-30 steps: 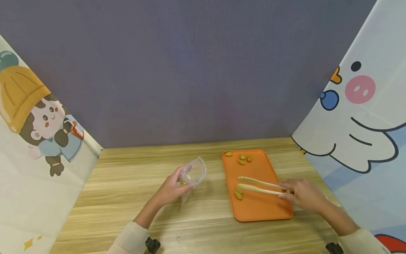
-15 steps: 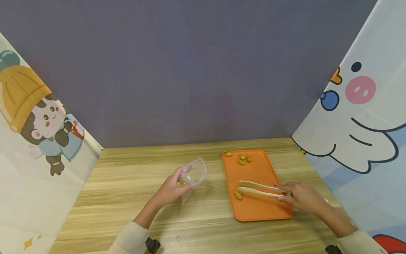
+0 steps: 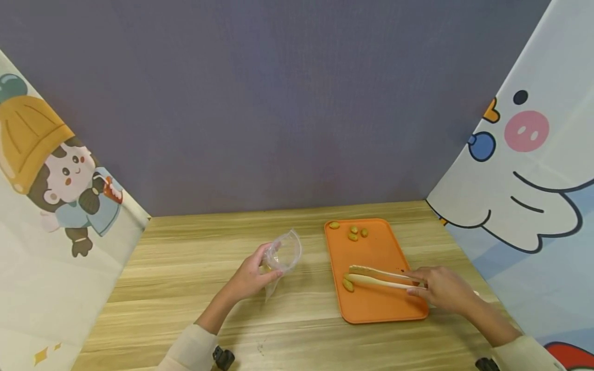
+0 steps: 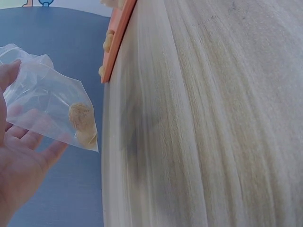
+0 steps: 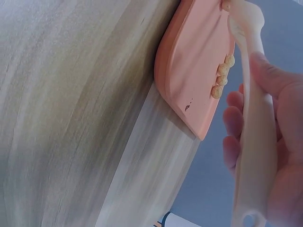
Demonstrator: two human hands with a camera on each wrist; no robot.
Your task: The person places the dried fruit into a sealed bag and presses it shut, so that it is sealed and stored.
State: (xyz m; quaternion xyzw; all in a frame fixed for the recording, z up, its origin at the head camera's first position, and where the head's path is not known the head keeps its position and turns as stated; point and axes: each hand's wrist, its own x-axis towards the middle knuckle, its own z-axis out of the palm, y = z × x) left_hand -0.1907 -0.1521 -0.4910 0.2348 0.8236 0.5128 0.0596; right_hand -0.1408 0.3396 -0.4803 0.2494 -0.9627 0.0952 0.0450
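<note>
The left hand [image 3: 250,275] holds a clear plastic bag [image 3: 289,255] with its mouth spread. In the left wrist view, tan lumpy pieces [image 4: 82,120] lie in a corner of the bag [image 4: 52,94]. The right hand [image 3: 443,288] grips pale tongs [image 3: 380,282] over the orange tray [image 3: 380,309]. The tips of the tongs are by two brownish-yellow pieces, one partly covered, near the tray's left edge; the other [image 3: 348,285] shows beside them. In the right wrist view, thumb and fingers of the right hand [image 5: 284,123] lie around the tongs [image 5: 258,142].
Several more pieces [image 3: 353,237] lie toward the tray's far end, one [image 3: 334,225] at its far left corner. Tray and hands are over a wood-grained table [image 3: 195,247]. A grey panel [image 3: 287,103] stands behind, with printed cartoon panels at both sides.
The right hand has shifted slightly, and the tongs' tips have moved a little nearer the viewer, their arms drawing closer together. The left hand and the bag have stayed put.
</note>
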